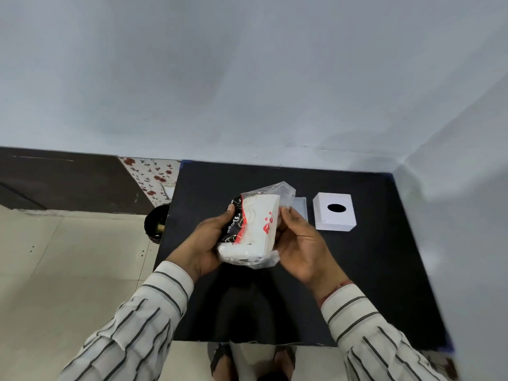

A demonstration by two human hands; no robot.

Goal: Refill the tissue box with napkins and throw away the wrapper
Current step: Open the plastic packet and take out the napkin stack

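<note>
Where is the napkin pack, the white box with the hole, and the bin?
napkin pack [257, 229]: head view, on its white front with red hearts.
white box with the hole [334, 213]: head view, on its top near the hole.
bin [155, 224]: head view, on its dark inside.

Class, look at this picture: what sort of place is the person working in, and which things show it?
Probably a plain room in a home: a black table pushed into a corner of bare painted walls, a tiled floor, and floral-patterned paper on the side wall.
</note>
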